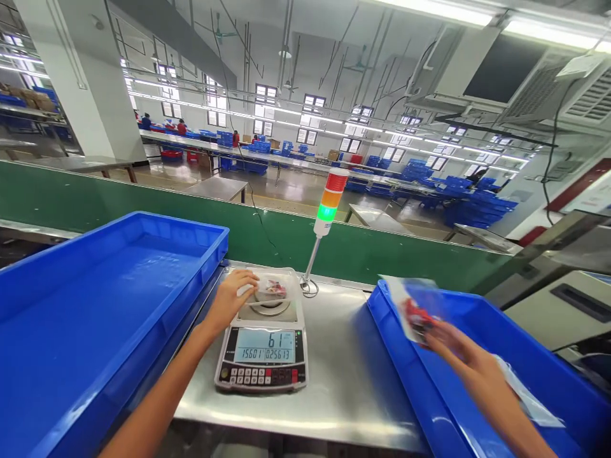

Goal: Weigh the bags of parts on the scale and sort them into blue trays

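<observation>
My left hand [236, 294] is over the weighing pan of a counting scale [266, 359], fingers and thumb pinched at the side of a clear plastic tray [289, 281]. Small red and white pieces [275, 289] lie in that tray; what they are is too small to tell. The scale's display reads 61 on its top line. My right hand [461, 346] grips a clear plastic bag [416, 312] with red and dark pieces inside, blurred by motion. It is above the near-left side of the right blue bin [401, 362].
A large blue bin [109, 299] stands left of the scale. Behind the scale rises a signal light [329, 203] with green lit. Another clear bag [529, 394] lies in the right bin. A green partition [277, 232] runs behind the steel table [344, 356].
</observation>
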`<state>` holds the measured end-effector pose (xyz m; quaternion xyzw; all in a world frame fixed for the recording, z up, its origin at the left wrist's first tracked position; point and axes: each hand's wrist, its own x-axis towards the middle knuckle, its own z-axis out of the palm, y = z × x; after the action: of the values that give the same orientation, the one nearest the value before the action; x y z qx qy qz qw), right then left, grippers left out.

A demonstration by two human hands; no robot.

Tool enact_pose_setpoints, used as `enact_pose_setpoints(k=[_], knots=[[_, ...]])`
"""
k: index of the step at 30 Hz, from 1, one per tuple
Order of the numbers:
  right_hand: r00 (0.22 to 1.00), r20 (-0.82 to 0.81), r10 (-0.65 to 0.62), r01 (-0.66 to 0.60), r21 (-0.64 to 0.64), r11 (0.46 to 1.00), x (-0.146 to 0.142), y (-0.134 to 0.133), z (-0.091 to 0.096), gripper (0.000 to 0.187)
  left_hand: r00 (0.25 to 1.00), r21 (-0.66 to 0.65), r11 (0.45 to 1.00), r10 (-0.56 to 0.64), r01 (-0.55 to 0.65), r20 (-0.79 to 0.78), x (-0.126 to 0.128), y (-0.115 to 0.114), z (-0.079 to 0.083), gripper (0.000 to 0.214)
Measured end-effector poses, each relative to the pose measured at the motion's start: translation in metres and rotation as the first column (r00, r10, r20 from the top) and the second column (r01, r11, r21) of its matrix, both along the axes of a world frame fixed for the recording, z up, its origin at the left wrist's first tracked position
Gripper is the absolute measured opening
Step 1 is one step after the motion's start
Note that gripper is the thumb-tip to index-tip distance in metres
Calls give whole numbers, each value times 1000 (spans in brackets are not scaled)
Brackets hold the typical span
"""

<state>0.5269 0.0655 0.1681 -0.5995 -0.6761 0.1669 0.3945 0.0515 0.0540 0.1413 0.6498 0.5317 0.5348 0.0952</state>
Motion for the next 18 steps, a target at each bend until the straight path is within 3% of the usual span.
enact_pose_setpoints(k=[2, 4, 7, 9, 11, 14, 16, 18], knots=[[953, -20, 301, -302, -41, 952, -64, 14, 15, 45, 990, 18, 995, 99, -102, 96, -1, 15, 20, 30], [841, 15, 541, -540, -37, 841, -127, 31, 23, 34, 964, 40, 977, 198, -208, 178, -11, 26, 45, 32], [721, 172, 671, -682, 7, 731, -200, 55, 24, 29, 897, 86, 915, 361, -393, 255, -38, 21, 85, 37], [658, 270, 703, -727, -15, 686, -226, 67, 19, 36, 827, 140, 824, 512, -549, 231, -61, 2, 107, 40], [615, 307, 726, -756, -33, 654, -233, 76, 14, 43, 761, 175, 742, 615, -648, 208, -86, -25, 118, 42], [656, 289, 698, -733, 23, 680, -206, 88, 5, 40, 654, 157, 641, 754, -752, 57, -120, -67, 110, 44], [752, 266, 602, -641, 85, 763, -164, 97, -2, 35, 570, 126, 576, 817, -808, -86, -132, -86, 92, 48], [876, 249, 412, -454, 143, 879, -105, 107, -11, 38, 549, 97, 572, 815, -815, -186, -131, -97, 72, 50]])
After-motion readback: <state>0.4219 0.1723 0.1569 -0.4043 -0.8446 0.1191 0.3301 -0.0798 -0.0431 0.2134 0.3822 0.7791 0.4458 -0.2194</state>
